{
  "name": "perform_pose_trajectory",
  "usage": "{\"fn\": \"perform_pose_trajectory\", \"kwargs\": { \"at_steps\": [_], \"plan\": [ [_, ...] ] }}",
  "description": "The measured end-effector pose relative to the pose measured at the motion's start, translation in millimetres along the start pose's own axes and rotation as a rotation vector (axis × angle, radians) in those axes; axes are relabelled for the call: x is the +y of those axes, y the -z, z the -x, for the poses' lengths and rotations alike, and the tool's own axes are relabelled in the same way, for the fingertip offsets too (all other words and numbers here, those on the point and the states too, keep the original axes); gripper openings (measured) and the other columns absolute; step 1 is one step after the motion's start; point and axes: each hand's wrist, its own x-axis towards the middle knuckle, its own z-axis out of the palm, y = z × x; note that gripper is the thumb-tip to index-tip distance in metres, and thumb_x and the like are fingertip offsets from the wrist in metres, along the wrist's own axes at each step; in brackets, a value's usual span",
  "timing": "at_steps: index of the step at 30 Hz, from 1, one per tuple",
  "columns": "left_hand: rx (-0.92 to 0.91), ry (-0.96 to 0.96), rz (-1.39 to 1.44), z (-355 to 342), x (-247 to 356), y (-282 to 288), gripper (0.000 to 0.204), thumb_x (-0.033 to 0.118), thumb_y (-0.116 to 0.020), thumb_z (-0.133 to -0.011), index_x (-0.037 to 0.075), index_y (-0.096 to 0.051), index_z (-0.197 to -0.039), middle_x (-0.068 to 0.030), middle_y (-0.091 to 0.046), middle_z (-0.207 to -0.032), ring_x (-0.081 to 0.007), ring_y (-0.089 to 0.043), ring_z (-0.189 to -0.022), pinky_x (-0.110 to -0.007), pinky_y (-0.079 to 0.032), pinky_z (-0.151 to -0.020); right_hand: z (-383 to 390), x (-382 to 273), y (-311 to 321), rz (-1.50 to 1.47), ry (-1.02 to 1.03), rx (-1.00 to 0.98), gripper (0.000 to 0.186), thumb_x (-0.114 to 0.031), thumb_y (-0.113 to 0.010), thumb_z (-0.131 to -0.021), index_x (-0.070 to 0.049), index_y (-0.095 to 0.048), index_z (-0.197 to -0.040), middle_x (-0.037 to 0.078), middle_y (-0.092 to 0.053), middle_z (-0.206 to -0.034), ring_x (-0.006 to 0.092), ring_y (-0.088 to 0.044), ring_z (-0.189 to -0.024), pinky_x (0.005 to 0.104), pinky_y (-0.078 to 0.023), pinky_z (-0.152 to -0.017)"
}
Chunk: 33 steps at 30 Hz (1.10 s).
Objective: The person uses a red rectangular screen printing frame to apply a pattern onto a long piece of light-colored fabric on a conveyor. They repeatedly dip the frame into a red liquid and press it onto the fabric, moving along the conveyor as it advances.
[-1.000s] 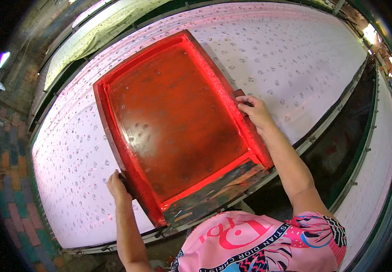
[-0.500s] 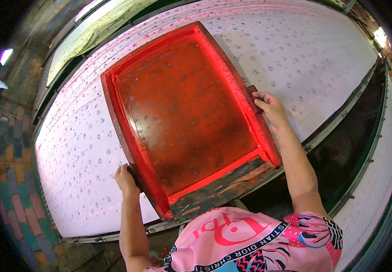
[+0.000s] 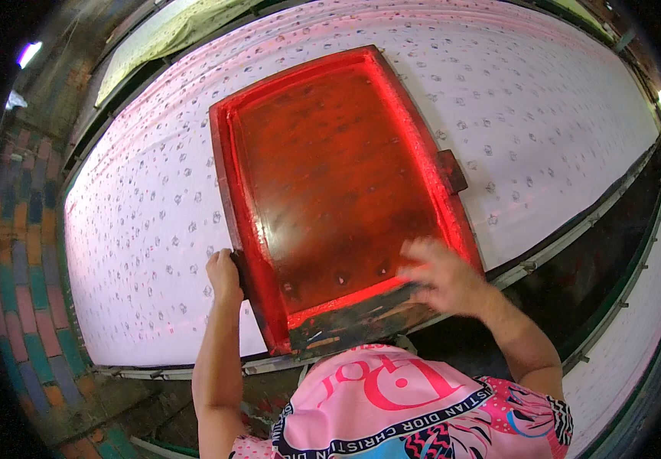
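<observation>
Left to right from here: coloured floor bricks (image 3: 32, 310); white printed fabric (image 3: 143, 229) over the desk (image 3: 529, 266); left hand (image 3: 226, 275) fisted on the dark side handle (image 3: 239, 269) of a red screen-printing frame (image 3: 338, 183), lying on the fabric. Right hand (image 3: 445, 277) blurred, fingers loosely spread over the near-right corner; contact unclear. Step seems to be positioning the frame; a two-handed shift would need the right-side block (image 3: 451, 171), ungripped. Pink shirt (image 3: 384, 382) crowds the near end.

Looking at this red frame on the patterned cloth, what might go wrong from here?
With only the left hand holding its side, the red frame might swivel. The blurred right hand, so close to that glossy red, could get stained. Any shift might smear the white patterned cloth.
</observation>
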Motion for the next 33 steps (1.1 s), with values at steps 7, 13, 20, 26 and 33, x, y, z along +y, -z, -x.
{"fn": "perform_pose_trajectory", "kwargs": {
  "at_steps": [7,13,20,26,33],
  "plan": [
    [-0.01,-0.061,-0.057,0.2,-12.8,-2.5,0.033,0.022,-0.06,-0.1,-0.009,-0.067,-0.09,-0.0182,-0.064,-0.083,-0.0279,-0.058,-0.08,-0.047,-0.047,-0.076,28.9,-53.0,-61.1,0.308,0.065,-0.152,0.044,-0.014,-0.067,-0.092,-0.013,-0.075,-0.136,0.018,-0.068,-0.146,0.0372,-0.064,-0.134,0.0517,-0.052,-0.112],
    [-0.032,-0.134,-0.113,-6.0,-19.8,-2.3,0.047,0.033,-0.062,-0.105,-0.012,-0.068,-0.091,-0.0261,-0.069,-0.09,-0.0332,-0.062,-0.085,-0.05,-0.049,-0.083,-15.9,-79.2,-77.2,0.378,0.02,-0.11,0.041,-0.007,-0.068,-0.087,-0.007,-0.076,-0.127,0.014,-0.076,-0.126,0.0335,-0.073,-0.115,0.0464,-0.057,-0.099],
    [0.005,-0.203,-0.023,-8.0,-24.2,-1.7,0.052,0.039,-0.058,-0.109,-0.01,-0.073,-0.103,-0.0264,-0.075,-0.1,-0.0384,-0.07,-0.097,-0.048,-0.052,-0.095,-34.3,-108.8,-68.5,0.372,-0.128,-0.233,0.036,-0.001,-0.067,-0.087,-0.006,-0.078,-0.121,0.014,-0.08,-0.116,0.0335,-0.076,-0.112,0.0465,-0.061,-0.097],
    [0.056,-0.253,-0.042,2.4,-18.9,-1.5,0.052,0.041,-0.058,-0.109,-0.009,-0.073,-0.108,-0.028,-0.076,-0.109,-0.0431,-0.071,-0.105,-0.049,-0.052,-0.099,-9.7,-109.9,-102.6,0.413,-0.042,-0.087,0.042,-0.005,-0.072,-0.084,-0.009,-0.078,-0.125,0.011,-0.078,-0.12,0.0317,-0.074,-0.113,0.0455,-0.06,-0.097],
    [0.058,-0.257,-0.017,4.9,-20.6,0.1,0.052,0.041,-0.058,-0.11,-0.009,-0.072,-0.108,-0.0284,-0.075,-0.109,-0.0431,-0.07,-0.107,-0.05,-0.052,-0.099,-32.9,-86.9,-120.1,0.556,0.078,0.036,0.041,-0.009,-0.071,-0.088,-0.012,-0.077,-0.128,0.012,-0.076,-0.121,0.0307,-0.074,-0.111,0.0444,-0.059,-0.096]
  ]
}}
